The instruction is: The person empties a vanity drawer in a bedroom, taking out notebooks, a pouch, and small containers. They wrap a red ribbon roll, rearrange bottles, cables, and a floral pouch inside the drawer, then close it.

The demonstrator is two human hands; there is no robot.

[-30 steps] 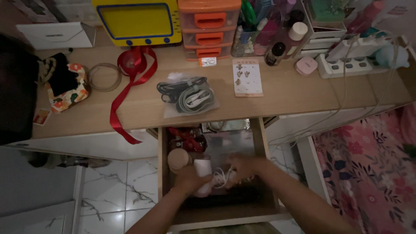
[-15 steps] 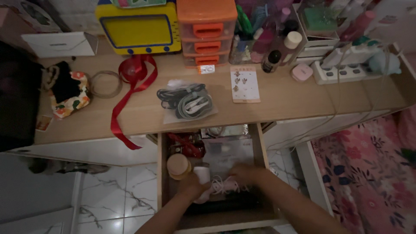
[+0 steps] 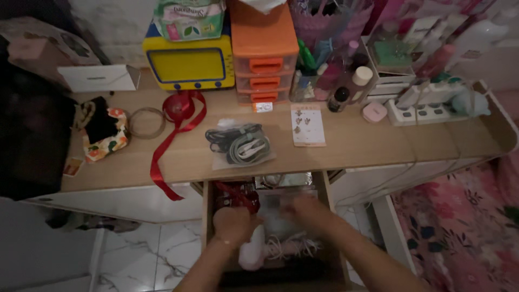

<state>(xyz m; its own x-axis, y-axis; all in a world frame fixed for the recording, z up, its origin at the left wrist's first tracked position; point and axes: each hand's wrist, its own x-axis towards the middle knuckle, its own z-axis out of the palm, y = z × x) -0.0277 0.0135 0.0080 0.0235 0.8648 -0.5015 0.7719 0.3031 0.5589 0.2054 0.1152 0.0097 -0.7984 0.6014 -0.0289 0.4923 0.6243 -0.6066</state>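
Your left hand (image 3: pixel 231 224) and right hand (image 3: pixel 307 210) are down in the open drawer (image 3: pixel 208 216), above the tangled white cable (image 3: pixel 286 246). The cable lies just below your fingers. The blur hides whether they are apart or closed.

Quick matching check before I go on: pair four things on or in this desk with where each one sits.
Things:
1. red ribbon
2. bag of grey cables
3. white power strip
4. white coiled cord

Places:
A. right end of the desktop
B. inside the open drawer, by both hands
C. desktop middle, just above the drawer
D. left of middle, its tail hanging over the front edge

Pairs: 1-D, 2-C, 3-A, 4-B
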